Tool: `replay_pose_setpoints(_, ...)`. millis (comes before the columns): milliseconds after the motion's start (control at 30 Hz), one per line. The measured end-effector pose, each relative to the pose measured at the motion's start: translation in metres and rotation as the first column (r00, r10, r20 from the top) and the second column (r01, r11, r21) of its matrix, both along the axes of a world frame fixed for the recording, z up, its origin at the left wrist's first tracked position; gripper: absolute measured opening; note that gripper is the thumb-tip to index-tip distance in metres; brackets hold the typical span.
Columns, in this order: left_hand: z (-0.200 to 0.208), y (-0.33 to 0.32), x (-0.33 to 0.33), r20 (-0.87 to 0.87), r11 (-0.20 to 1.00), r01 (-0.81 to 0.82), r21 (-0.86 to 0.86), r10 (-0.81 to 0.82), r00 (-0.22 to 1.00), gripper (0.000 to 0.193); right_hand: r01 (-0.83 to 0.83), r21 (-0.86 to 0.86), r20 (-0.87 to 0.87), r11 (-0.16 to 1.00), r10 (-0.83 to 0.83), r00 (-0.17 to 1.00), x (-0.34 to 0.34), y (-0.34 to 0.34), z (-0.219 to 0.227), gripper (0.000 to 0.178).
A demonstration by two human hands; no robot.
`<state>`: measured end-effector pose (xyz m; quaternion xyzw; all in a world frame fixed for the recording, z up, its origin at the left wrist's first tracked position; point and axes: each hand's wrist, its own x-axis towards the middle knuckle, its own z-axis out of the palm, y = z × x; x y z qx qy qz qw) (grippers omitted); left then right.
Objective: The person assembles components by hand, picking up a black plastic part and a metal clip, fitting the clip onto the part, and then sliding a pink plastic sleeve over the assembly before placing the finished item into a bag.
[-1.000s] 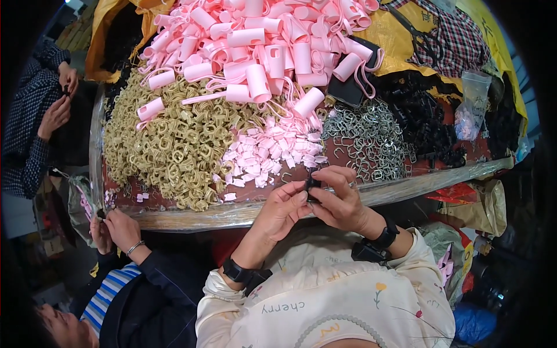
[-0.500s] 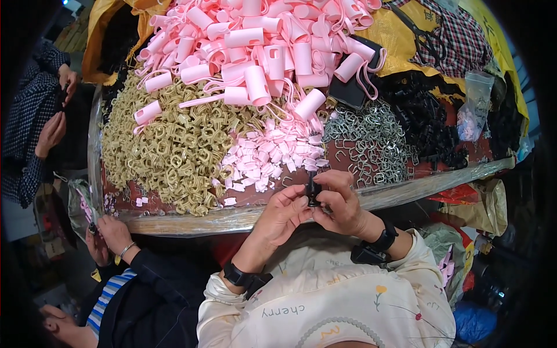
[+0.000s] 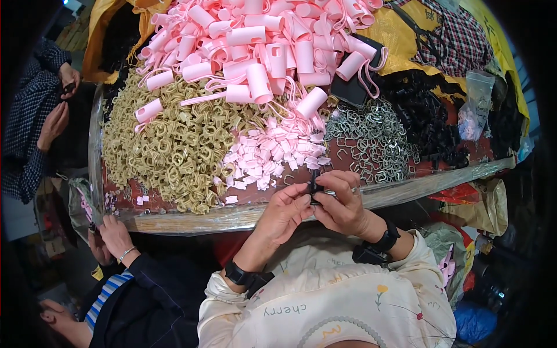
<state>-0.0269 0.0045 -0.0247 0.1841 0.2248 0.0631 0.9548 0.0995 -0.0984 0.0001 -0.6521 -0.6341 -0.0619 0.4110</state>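
Between my two hands, over the table's near edge, is a small black plastic part (image 3: pixel 314 188). My left hand (image 3: pixel 281 213) pinches its left side with thumb and forefinger. On the other side, the fingers of my right hand (image 3: pixel 343 204) close around it, hiding much of its shape. Just beyond my hands lies a heap of small pale pink plastic pieces (image 3: pixel 272 153). A pile of bent metal hooks (image 3: pixel 374 142) lies to the right of it. Tan plastic buckle-like pieces (image 3: pixel 174 145) form a broad heap on the left.
Pink cylindrical holders with straps (image 3: pixel 249 37) are piled at the back. Black parts (image 3: pixel 420 116) and a clear bag (image 3: pixel 477 104) lie at right. The wooden table edge (image 3: pixel 232 220) runs before me. Co-workers' hands (image 3: pixel 116 236) are at lower left, others (image 3: pixel 55 124) at far left.
My hands stay together at the table edge; the right fingers have shifted slightly on the black part. The far-left co-worker's hands have moved a little.
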Motion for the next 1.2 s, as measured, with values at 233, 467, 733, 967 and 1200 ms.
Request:
replay_pose_setpoints(233, 0.006, 0.001, 0.002, 0.04, 1.0, 0.019, -0.003, -0.018, 0.999, 0.025, 0.007, -0.026, -0.129, 1.0, -0.01, 0.992, 0.002, 0.002, -0.001, 0.027)
replay_pose_setpoints(467, 0.008, 0.001, 0.003, 0.045, 1.0, 0.028, 0.003, -0.029, 0.999, 0.027, -0.037, -0.018, -0.18, 0.999, 0.033, 0.983, 0.004, 0.0, -0.001, 0.029)
replay_pose_setpoints(733, 0.002, -0.001, 0.001, 0.003, 0.999, 0.042, 0.021, -0.042, 0.999, 0.026, -0.047, -0.018, -0.005, 0.999, 0.047, 0.999, 0.003, -0.004, -0.003, 0.032)
replay_pose_setpoints(967, 0.01, 0.0, 0.003, 0.036, 0.999, 0.045, 0.025, -0.045, 0.998, 0.026, 0.044, -0.215, -0.016, 0.976, -0.049, 0.999, -0.005, 0.002, 0.006, 0.036)
replay_pose_setpoints(1200, 0.009, 0.001, 0.002, 0.035, 0.999, 0.04, -0.001, -0.04, 0.999, 0.026, -0.001, -0.18, -0.053, 0.984, -0.008, 0.999, -0.002, -0.002, 0.006, 0.041)
